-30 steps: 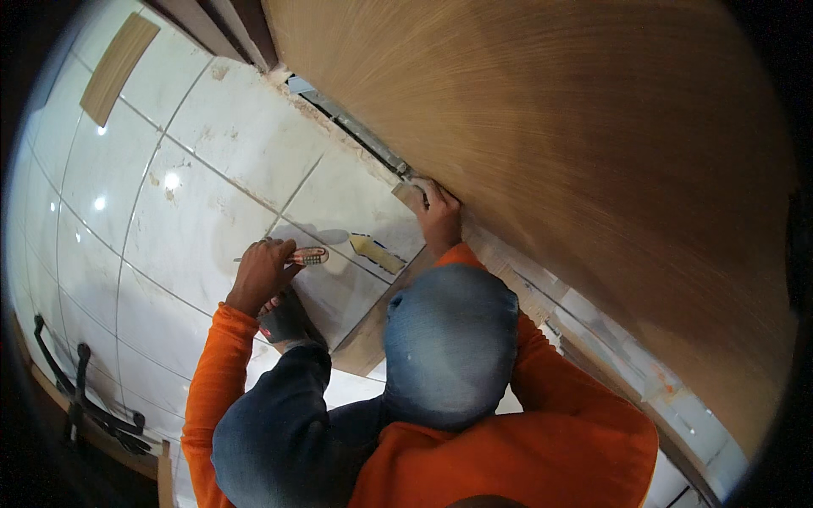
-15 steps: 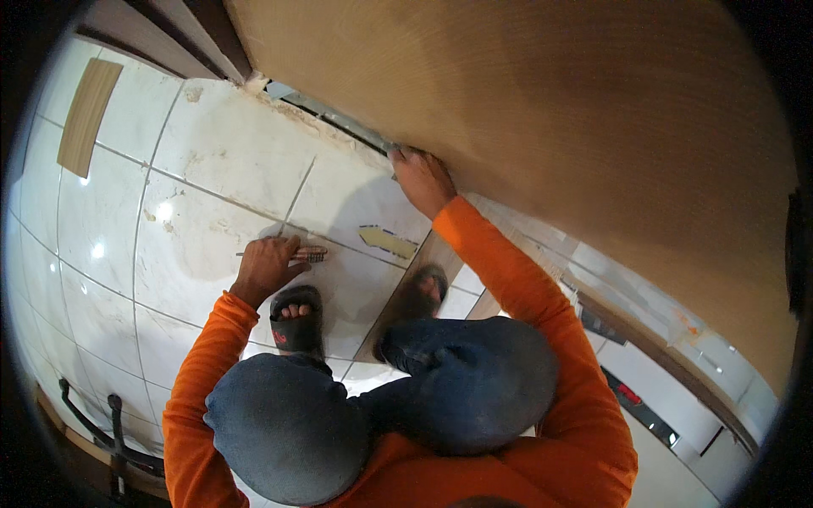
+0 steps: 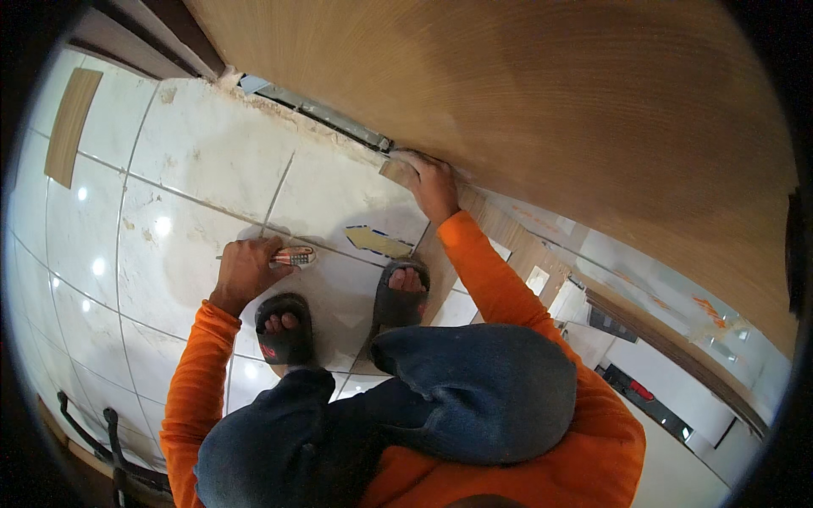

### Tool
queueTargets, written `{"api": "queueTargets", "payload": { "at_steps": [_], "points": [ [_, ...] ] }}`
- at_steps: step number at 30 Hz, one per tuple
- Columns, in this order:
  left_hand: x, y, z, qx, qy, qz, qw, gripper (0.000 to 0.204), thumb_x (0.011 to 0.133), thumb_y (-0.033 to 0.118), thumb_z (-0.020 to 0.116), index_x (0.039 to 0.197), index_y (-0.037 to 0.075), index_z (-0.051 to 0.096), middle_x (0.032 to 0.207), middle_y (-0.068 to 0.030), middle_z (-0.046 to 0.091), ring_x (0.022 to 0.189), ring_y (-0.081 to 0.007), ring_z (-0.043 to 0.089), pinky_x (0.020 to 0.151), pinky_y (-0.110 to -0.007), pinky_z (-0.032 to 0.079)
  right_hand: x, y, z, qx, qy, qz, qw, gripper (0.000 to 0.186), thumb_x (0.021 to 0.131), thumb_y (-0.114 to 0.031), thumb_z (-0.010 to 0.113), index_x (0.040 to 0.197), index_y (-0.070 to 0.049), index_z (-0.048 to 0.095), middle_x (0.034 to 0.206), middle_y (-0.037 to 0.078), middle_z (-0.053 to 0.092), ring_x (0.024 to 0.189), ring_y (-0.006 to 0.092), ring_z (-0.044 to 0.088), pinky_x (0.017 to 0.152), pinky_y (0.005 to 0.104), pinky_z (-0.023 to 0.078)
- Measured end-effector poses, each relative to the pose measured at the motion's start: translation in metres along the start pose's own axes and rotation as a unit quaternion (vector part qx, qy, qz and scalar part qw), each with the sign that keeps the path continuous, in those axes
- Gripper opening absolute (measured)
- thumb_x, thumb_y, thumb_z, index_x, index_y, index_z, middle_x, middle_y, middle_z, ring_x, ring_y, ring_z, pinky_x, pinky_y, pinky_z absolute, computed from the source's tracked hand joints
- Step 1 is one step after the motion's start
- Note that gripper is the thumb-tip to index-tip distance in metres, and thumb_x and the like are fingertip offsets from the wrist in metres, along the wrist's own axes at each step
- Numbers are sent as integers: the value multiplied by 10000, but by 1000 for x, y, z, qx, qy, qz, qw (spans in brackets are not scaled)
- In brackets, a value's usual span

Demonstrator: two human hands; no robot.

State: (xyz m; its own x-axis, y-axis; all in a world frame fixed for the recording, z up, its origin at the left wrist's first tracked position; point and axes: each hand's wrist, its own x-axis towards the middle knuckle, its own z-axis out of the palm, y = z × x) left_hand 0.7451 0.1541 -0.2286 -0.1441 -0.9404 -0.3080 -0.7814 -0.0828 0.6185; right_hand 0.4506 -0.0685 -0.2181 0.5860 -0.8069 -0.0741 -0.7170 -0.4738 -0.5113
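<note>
My left hand (image 3: 246,273) is closed around a screwdriver (image 3: 295,256) just above the tiles. Its orange-and-black handle sticks out to the right, and a thin shaft shows at the left of the fist. My right hand (image 3: 434,188) grips the end of a wood-grain strip (image 3: 396,173) low against the large brown wooden panel (image 3: 508,93). Its fingertips are partly hidden. The strip's end lies beside a narrow gap (image 3: 339,123) with a metal edge, under the panel. A yellowish arrow-shaped piece (image 3: 379,241) with a dark dashed border lies between my hands.
White tiles (image 3: 203,144) carry dust and crumbs along the gap. Another wood-grain piece (image 3: 73,127) lies at the far left. My sandalled feet (image 3: 284,326) stand close in front. Black metal tubing (image 3: 114,440) is at lower left; a dark case with red (image 3: 639,391) sits at right.
My right hand has shifted slightly, and the strip's end now shows beside it. My knees have moved apart, uncovering more of both feet. The view has shifted a little; my left hand keeps the screwdriver.
</note>
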Motion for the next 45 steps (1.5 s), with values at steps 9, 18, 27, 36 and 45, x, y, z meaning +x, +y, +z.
{"api": "queueTargets", "payload": {
  "at_steps": [9, 18, 27, 36, 45],
  "points": [
    [-3, 17, 8, 4, 70, -48, 996, 395, 731, 441, 819, 899, 109, 688, 759, -82, 699, 691, -278, 685, 608, -387, 527, 7, -5, 9, -79, 8, -28, 996, 236, 891, -48, 593, 1122, -36, 643, 1122, 181, 688, 1050, 371, 637, 911, 431, 500],
    [0, 14, 7, -21, 59, -59, 996, 405, 740, 463, 805, 930, 117, 714, 757, -81, 706, 652, -284, 679, 596, -392, 528, -3, -9, 25, 191, 39, 87, 977, 206, 970, -115, 594, 1120, 11, 656, 982, 181, 720, 869, 203, 732, 722, 302, 569],
    [-1, 9, 4, -12, 48, -58, 997, 415, 738, 475, 811, 933, 125, 703, 714, -65, 697, 611, -268, 673, 552, -386, 521, -3, 1, 22, 182, -16, 46, 982, 237, 978, -80, 546, 1197, -31, 622, 980, 162, 725, 867, 269, 724, 800, 379, 574],
    [7, 7, 1, -9, 44, -22, 999, 437, 748, 514, 788, 917, 119, 705, 706, -100, 688, 622, -304, 671, 566, -411, 525, 29, -23, 20, -77, -29, -49, 995, 147, 917, -104, 584, 1028, -20, 628, 949, 220, 683, 852, 391, 675, 764, 459, 546],
    [6, 5, 6, -16, 42, -40, 998, 444, 743, 510, 792, 951, 125, 719, 747, -114, 705, 652, -318, 683, 592, -428, 537, 50, -41, 23, -113, -58, 18, 992, 138, 918, -120, 581, 962, -22, 667, 930, 182, 697, 859, 322, 690, 762, 416, 546]
  ]
}}
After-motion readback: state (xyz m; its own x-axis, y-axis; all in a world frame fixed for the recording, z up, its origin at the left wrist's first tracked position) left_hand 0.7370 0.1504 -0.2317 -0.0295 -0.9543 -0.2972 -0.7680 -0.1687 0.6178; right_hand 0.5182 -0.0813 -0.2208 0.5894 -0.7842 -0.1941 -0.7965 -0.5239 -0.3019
